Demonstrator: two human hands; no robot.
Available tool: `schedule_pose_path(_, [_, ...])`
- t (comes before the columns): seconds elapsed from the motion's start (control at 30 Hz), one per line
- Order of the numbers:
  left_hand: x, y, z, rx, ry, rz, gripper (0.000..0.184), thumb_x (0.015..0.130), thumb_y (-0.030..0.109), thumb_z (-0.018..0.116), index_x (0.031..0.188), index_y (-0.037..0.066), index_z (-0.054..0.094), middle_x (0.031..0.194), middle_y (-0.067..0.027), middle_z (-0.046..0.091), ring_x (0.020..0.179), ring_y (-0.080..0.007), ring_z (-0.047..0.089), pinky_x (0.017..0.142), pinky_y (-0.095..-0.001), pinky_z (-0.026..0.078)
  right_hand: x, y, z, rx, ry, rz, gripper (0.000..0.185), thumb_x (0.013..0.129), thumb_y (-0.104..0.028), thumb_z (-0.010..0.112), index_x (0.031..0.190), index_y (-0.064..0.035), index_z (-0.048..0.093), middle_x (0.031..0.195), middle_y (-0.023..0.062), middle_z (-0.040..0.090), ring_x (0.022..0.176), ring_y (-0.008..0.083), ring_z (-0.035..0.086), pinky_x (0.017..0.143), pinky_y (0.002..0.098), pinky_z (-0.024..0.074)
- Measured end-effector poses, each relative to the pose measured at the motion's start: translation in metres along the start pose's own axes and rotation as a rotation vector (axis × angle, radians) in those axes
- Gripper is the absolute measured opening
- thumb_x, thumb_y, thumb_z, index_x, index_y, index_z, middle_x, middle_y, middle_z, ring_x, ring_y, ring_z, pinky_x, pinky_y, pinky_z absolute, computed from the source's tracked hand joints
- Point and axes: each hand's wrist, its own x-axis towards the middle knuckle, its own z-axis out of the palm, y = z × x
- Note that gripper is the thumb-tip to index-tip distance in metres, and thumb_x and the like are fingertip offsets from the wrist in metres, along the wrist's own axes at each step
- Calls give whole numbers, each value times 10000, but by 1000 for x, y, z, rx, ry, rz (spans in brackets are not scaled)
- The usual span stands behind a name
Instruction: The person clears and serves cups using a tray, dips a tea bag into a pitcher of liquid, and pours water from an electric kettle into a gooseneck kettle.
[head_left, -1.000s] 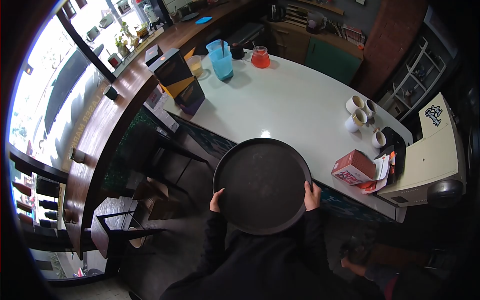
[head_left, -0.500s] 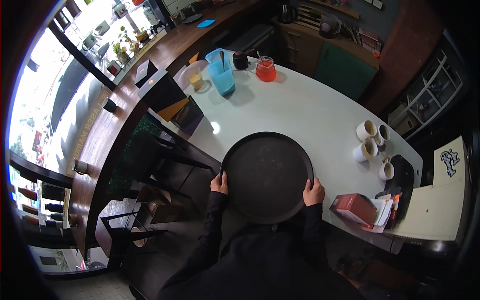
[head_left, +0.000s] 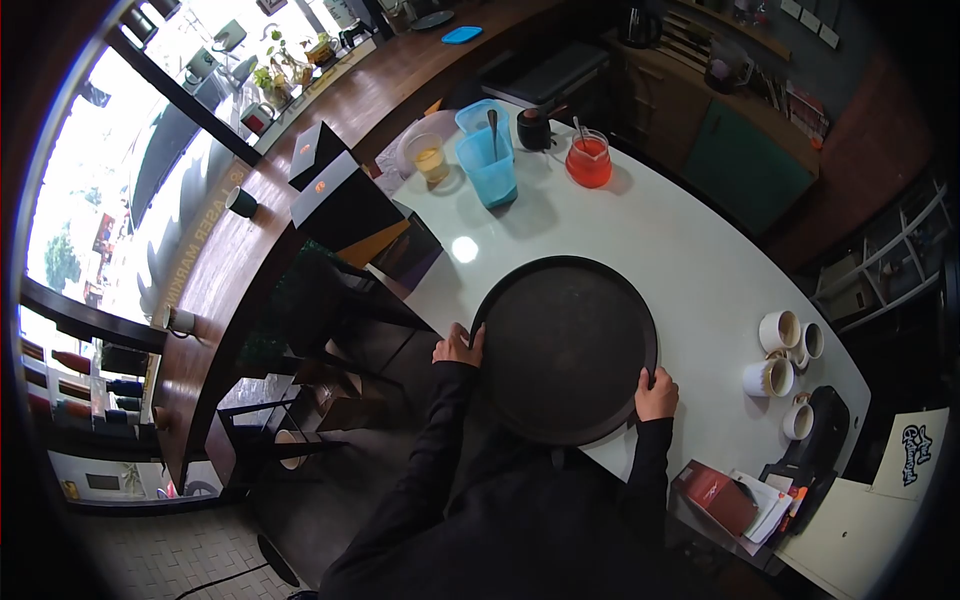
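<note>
A round black serving tray (head_left: 565, 350) with a raised rim is gripped at its two sides, and nothing lies on it. My left hand (head_left: 459, 346) is closed on the left rim, its thumb on the inner edge. On the lower right rim, my right hand (head_left: 657, 394) holds the tray the same way. The tray covers part of the white table (head_left: 690, 260) near its front edge; whether it touches the surface I cannot tell.
Several white cups (head_left: 768, 378) stand at the table's right, near a red box (head_left: 716, 498). At the far end are blue plastic containers (head_left: 487, 168), a glass pitcher of red liquid (head_left: 589, 160) and a cup of yellowish liquid (head_left: 430, 160). Black boxes (head_left: 345, 205) stand at left.
The camera view has turned, so the table and its contents sit differently in the picture. The tray, held in both hands, now appears slightly farther right and higher. Both hands keep their hold.
</note>
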Motion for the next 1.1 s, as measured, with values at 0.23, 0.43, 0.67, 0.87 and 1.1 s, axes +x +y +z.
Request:
schedule_pose_path(0.23, [51,6,7,-199,108,134,388,787,450,637,785,78,529,610,-143,598,639,-344,616,582,-422,471,19,-33,-10,-199,-70,36,270,805,-264,629,719,-24,540,697,162,601,726,374,588,619,472,448])
schedule_pose_path(0.43, [88,11,10,-284,131,259,362,799,436,631,790,86,538,559,-104,578,578,-314,609,538,-396,461,87,-158,-39,310,74,-171,166,833,-163,601,806,-15,528,731,138,588,686,306,591,609,378,458])
schedule_pose_path(0.67, [113,23,3,-300,16,337,331,847,381,587,773,70,498,613,-131,590,580,-311,605,523,-390,459,225,-325,15,745,-47,-646,231,781,-139,676,975,-31,610,729,51,544,638,138,527,597,266,436])
schedule_pose_path(0.87, [129,33,8,-369,38,314,319,826,351,624,764,62,507,583,-117,562,540,-300,585,512,-383,453,299,-392,67,458,59,-735,296,733,-188,724,969,-43,620,780,72,557,651,184,543,585,314,450])
schedule_pose_path(1.1, [139,36,8,-443,-46,308,332,779,312,684,915,43,544,828,-138,579,716,-285,594,600,-369,456,275,-395,52,544,-78,-809,168,766,-170,657,794,-29,570,668,107,547,632,285,558,578,387,433])
